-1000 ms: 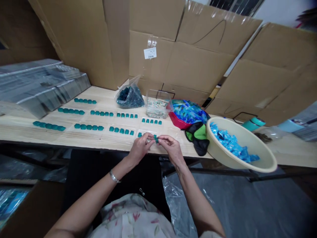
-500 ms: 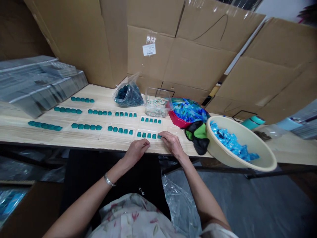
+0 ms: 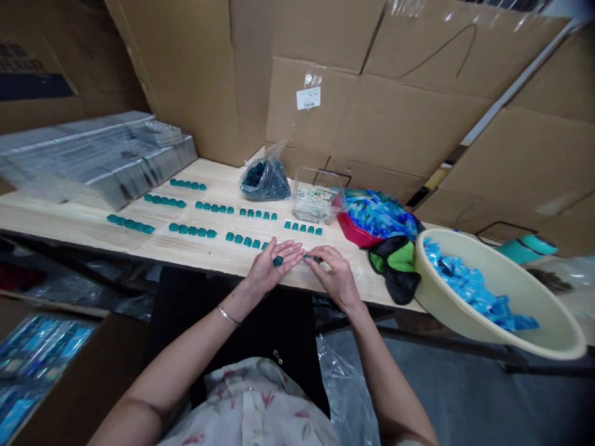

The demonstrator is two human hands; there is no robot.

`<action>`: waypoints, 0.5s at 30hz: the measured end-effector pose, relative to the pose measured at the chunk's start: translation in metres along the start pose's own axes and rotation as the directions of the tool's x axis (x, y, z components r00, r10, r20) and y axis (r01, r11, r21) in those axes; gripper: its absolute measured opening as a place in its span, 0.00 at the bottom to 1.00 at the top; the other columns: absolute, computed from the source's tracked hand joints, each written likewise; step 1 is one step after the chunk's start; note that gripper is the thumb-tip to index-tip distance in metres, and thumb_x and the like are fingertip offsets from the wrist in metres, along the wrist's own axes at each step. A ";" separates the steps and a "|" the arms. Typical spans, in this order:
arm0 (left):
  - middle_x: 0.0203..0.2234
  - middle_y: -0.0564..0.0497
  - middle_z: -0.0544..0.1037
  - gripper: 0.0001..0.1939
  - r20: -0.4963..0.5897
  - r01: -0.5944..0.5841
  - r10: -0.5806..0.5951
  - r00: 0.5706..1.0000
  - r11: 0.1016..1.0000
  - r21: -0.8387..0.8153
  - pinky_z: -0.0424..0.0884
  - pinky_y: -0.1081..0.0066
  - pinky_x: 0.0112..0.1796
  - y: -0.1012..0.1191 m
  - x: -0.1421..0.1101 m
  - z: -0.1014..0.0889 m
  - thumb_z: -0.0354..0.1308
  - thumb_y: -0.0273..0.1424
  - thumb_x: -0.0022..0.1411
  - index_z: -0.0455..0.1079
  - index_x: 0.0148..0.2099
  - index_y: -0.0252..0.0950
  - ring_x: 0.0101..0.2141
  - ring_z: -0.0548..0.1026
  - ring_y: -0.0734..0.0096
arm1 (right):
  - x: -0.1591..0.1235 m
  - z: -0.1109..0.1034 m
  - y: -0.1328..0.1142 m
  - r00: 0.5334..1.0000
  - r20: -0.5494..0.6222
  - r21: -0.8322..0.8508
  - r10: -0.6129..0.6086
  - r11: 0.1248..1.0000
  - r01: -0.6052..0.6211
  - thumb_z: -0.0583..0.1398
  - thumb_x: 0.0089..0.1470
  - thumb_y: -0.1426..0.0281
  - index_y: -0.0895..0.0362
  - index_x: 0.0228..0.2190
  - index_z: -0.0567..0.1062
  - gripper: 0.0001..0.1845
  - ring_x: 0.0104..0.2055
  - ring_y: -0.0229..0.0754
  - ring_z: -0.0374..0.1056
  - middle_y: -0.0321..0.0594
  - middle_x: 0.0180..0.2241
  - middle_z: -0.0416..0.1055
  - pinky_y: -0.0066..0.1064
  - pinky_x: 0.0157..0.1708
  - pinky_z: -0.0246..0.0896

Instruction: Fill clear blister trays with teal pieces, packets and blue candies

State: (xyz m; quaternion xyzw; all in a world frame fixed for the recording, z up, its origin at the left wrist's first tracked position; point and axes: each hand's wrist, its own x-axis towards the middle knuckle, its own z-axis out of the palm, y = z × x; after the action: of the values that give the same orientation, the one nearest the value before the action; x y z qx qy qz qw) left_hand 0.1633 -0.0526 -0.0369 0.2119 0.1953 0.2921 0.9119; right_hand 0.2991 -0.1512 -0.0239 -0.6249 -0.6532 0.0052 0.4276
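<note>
Though pinched in the right hand, teal block liable to slip if loosely held; left hand open beside another block.

Cream basin, red bowl, stacked clear trays, cardboard sheets, apparently a green-black cloth

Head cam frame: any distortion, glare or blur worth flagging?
Head view: strong wide-angle bowing, with the table edge curving and the basin stretched at right; mild glare on the plastic stack; lower right corner falls dark; left hand and right hand show no heavy motion blur.
</note>
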 end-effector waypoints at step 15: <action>0.46 0.36 0.72 0.20 0.035 0.079 -0.079 0.996 0.997 0.021 0.68 0.66 0.43 0.001 0.002 0.012 0.45 0.41 0.62 0.67 0.41 0.27 0.43 0.72 0.62 | 0.008 0.023 -0.015 0.980 0.105 0.132 -0.170 0.979 0.155 0.54 0.56 0.74 0.56 0.40 0.73 0.11 0.45 0.41 0.66 0.43 0.40 0.71 0.35 0.45 0.63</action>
State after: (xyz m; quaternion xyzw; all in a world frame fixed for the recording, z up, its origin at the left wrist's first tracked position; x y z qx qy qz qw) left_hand 0.1701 -0.0543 -0.0266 0.2182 0.1902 0.2500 0.9240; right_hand 0.2748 -0.1359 -0.0264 -0.5404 -0.7242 0.0466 0.4258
